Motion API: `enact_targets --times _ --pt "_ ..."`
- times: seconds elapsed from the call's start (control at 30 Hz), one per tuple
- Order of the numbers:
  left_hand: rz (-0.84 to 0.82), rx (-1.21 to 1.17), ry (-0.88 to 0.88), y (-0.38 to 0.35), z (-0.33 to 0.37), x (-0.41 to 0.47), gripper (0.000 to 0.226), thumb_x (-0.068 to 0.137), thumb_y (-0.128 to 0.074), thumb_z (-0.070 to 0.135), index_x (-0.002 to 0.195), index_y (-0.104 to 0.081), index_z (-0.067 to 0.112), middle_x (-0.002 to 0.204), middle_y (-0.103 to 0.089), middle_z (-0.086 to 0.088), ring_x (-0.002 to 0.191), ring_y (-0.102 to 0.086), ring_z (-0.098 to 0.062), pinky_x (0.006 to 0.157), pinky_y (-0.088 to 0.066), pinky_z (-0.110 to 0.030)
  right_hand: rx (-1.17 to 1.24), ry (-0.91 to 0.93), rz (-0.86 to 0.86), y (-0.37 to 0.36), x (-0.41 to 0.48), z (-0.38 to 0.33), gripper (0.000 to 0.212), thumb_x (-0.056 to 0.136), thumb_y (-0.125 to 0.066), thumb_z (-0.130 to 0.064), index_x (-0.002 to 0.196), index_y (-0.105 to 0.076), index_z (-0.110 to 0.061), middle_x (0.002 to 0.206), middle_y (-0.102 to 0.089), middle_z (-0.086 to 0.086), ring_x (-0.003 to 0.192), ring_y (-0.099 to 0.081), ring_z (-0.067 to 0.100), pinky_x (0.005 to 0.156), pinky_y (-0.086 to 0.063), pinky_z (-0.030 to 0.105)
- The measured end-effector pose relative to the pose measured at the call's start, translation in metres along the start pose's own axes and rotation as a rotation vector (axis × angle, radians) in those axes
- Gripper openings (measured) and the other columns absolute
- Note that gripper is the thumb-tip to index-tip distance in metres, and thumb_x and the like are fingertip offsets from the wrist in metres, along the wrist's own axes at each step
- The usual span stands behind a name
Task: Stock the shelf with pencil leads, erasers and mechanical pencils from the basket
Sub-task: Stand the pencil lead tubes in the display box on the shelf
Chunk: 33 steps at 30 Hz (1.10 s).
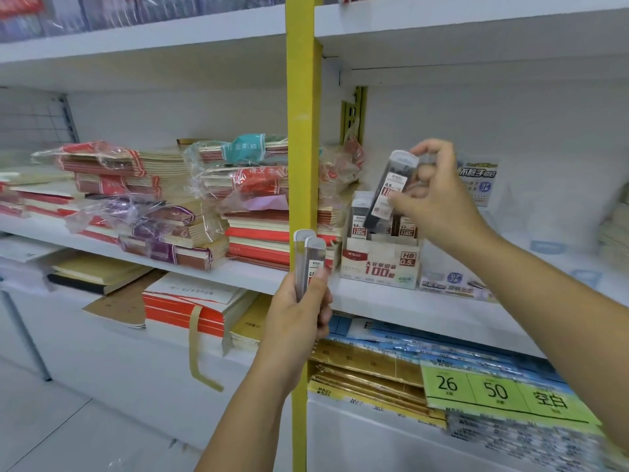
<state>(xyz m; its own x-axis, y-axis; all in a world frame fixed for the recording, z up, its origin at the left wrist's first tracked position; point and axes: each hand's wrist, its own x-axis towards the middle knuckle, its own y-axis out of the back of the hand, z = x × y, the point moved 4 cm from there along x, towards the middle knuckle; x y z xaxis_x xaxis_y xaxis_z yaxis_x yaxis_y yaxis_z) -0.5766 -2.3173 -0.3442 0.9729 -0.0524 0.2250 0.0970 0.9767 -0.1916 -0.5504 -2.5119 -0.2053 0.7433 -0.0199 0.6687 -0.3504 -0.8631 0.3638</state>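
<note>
White, smooth shelf (374,301) carries a glossy cardboard display box (379,264) with lead cases standing upright, open-topped so stock drops in from above. Over it the right hand (439,202) pinches one slim, dark hard-plastic pencil lead case (391,189) in thumb and fingers, tilted boxward, likely for slotting in. Lower, the left hand (299,318) wraps its fingers round two spare cases (308,264), upright as reserve; no basket shows.

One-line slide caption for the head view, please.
Right hand holds a pencil-lead case over the display box; left hand grips two more cases.
</note>
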Motion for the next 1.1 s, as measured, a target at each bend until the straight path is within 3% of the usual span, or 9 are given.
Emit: enact_targets --times 0.13,0.23,0.33,0.5,0.63,0.7,0.8,0.93,1.1 --pt "0.010 0.045 -0.022 0.003 0.002 0.000 0.029 0.094 -0.057 0.047 0.091 -0.064 0.019 0.065 -0.064 0.003 0.053 -0.059 -0.007 0.050 -0.049 -0.017 -0.220 0.076 -0.003 -0.017 0.017 0.010 0.047 0.085 -0.066 -0.011 0.106 -0.031 -0.034 0.083 -0.070 -0.004 0.070 -0.064 0.008 0.065 -0.055 0.032" --pt "0.022 0.027 -0.030 0.003 0.003 -0.001 0.025 0.093 -0.059 0.045 0.091 -0.067 0.022 0.069 -0.068 0.006 0.059 -0.065 -0.007 0.056 -0.054 -0.019 -0.294 0.075 -0.031 -0.026 0.022 0.021 0.047 0.084 -0.069 -0.014 0.103 -0.033 -0.037 0.078 -0.065 -0.008 0.063 -0.060 0.001 0.054 -0.045 0.018" --pt "0.029 0.017 -0.024 0.004 0.004 -0.001 0.021 0.093 -0.061 0.045 0.092 -0.069 0.026 0.074 -0.071 0.007 0.062 -0.066 -0.007 0.059 -0.056 -0.021 -0.360 0.039 -0.079 -0.032 0.025 0.026 0.045 0.082 -0.072 -0.017 0.102 -0.038 -0.039 0.077 -0.063 -0.005 0.068 -0.062 0.005 0.053 -0.040 0.020" --pt "0.034 0.024 -0.023 0.007 0.006 -0.001 0.016 0.091 -0.062 0.047 0.083 -0.070 0.035 0.076 -0.072 0.006 0.061 -0.067 -0.008 0.057 -0.055 -0.022 -0.533 0.037 -0.133 -0.042 0.027 0.031 0.023 0.084 -0.069 -0.021 0.100 -0.054 -0.027 0.087 -0.060 -0.004 0.081 -0.060 0.019 0.067 -0.048 0.032" --pt "0.024 0.026 -0.014 0.007 0.008 -0.003 0.019 0.089 -0.064 0.047 0.082 -0.071 0.031 0.078 -0.073 0.002 0.060 -0.065 -0.008 0.057 -0.054 -0.021 -0.674 0.045 -0.120 -0.040 0.020 0.028 0.030 0.090 -0.064 -0.020 0.119 -0.059 -0.017 0.111 -0.050 0.005 0.100 -0.059 0.023 0.089 -0.050 0.042" --pt "0.003 0.018 -0.016 0.006 0.009 -0.005 0.021 0.086 -0.065 0.048 0.081 -0.072 0.029 0.079 -0.074 0.000 0.059 -0.065 -0.009 0.056 -0.054 -0.021 -0.631 0.082 -0.092 -0.035 0.008 0.019 0.033 0.093 -0.059 -0.020 0.126 -0.057 -0.019 0.111 -0.050 0.002 0.096 -0.058 0.017 0.088 -0.050 0.034" --pt "-0.038 0.029 -0.022 0.001 0.012 -0.008 0.034 0.080 -0.066 0.054 0.090 -0.071 0.022 0.079 -0.075 0.000 0.057 -0.064 -0.010 0.054 -0.053 -0.021 -0.340 0.050 -0.144 -0.032 -0.024 0.004 0.020 0.094 -0.057 -0.027 0.112 -0.065 -0.031 0.098 -0.058 -0.015 0.085 -0.056 0.000 0.074 -0.043 0.010" --pt "-0.115 0.005 -0.015 -0.011 0.015 -0.011 0.031 0.075 -0.068 0.058 0.093 -0.071 0.032 0.083 -0.075 -0.002 0.058 -0.063 -0.011 0.053 -0.051 -0.021 0.073 -0.119 -0.377 -0.042 -0.064 -0.005 0.018 0.087 -0.065 -0.037 0.105 -0.068 -0.037 0.097 -0.069 -0.009 0.087 -0.063 0.005 0.077 -0.051 0.017" --pt "-0.190 -0.022 0.023 -0.018 0.010 -0.016 0.030 0.075 -0.069 0.056 0.099 -0.071 0.038 0.089 -0.076 -0.003 0.062 -0.065 -0.010 0.053 -0.050 -0.019 0.224 -0.186 -0.267 -0.036 -0.069 0.001 0.013 0.086 -0.070 -0.017 0.097 -0.069 -0.024 0.081 -0.074 0.004 0.070 -0.066 0.009 0.059 -0.051 0.018"
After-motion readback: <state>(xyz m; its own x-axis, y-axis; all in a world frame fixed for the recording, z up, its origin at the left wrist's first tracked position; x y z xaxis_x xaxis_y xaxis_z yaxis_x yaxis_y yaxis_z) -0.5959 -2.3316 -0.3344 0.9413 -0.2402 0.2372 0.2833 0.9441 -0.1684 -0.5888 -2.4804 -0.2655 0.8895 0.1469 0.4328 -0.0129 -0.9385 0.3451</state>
